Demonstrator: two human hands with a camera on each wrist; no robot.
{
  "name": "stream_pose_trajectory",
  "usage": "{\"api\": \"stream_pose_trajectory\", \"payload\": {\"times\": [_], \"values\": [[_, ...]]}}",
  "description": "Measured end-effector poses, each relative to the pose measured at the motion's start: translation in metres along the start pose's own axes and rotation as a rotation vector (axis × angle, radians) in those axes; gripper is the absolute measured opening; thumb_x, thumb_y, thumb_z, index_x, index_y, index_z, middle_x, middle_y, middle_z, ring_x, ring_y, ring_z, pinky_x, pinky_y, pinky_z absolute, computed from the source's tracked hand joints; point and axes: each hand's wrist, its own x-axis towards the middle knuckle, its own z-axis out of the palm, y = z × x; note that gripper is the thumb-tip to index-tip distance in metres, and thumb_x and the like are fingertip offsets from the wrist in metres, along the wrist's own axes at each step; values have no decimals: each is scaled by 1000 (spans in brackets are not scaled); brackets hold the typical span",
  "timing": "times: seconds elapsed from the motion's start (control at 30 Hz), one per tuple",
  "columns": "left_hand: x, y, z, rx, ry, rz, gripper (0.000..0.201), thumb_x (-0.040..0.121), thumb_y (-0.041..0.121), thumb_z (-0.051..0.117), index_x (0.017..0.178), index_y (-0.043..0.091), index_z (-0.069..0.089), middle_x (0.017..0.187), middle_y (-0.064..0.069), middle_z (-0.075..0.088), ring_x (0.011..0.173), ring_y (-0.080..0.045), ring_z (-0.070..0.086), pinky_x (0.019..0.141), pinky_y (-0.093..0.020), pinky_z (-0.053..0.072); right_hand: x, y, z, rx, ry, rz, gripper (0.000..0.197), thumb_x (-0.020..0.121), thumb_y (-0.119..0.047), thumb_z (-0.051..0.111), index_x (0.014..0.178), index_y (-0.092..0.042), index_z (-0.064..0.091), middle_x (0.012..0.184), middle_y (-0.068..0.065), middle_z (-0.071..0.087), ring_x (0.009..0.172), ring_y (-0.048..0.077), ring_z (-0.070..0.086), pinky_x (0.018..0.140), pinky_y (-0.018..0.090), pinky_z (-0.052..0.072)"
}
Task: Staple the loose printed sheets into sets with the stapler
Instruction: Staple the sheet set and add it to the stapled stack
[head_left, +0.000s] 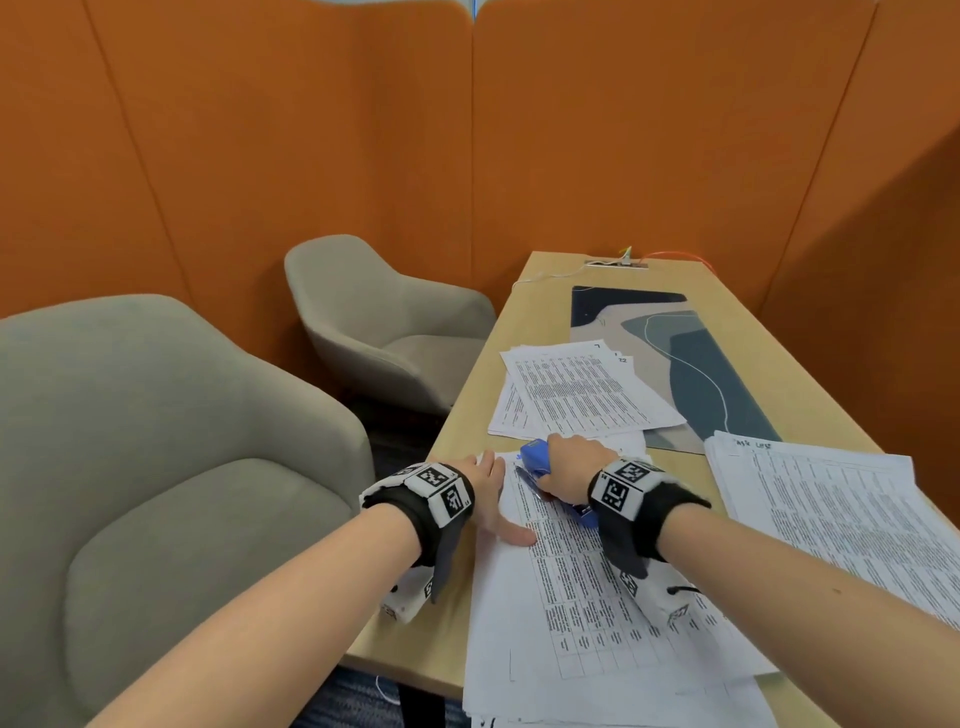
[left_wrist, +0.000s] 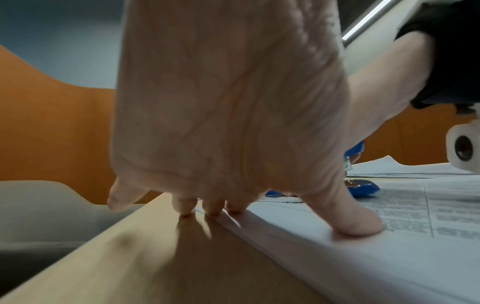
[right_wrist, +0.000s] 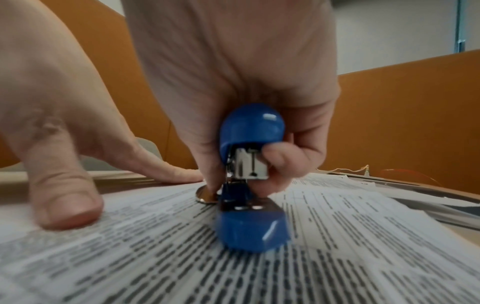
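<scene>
A stack of printed sheets (head_left: 587, 597) lies on the near end of the wooden table (head_left: 737, 312). My left hand (head_left: 493, 496) lies flat on the stack's left edge, its thumb (left_wrist: 358, 222) pressing the top sheet and its fingertips (left_wrist: 211, 207) at the paper's edge. My right hand (head_left: 569, 467) grips a small blue stapler (right_wrist: 250, 174) at the stack's far left corner. The stapler's base (right_wrist: 249, 230) rests on the top sheet, with the upper arm raised above it. Whether the corner sits between the stapler's arms is hidden.
Two more piles of printed sheets lie on the table: one (head_left: 576, 395) beyond the stapler, one (head_left: 841, 514) to the right. A patterned desk mat (head_left: 696, 364) lies farther back. Two grey armchairs (head_left: 156, 467) stand left of the table, with orange partition walls around.
</scene>
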Motion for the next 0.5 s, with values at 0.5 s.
{"api": "stream_pose_trajectory", "payload": {"times": [0.5], "values": [[3, 0, 2, 42, -6, 2, 115, 73, 83, 44, 153, 13, 0, 161, -7, -4, 147, -27, 11, 115, -53, 22, 16, 3, 1, 30, -97, 37, 23, 89, -23, 60, 103, -8, 52, 98, 8, 52, 86, 22, 49, 71, 26, 38]]}}
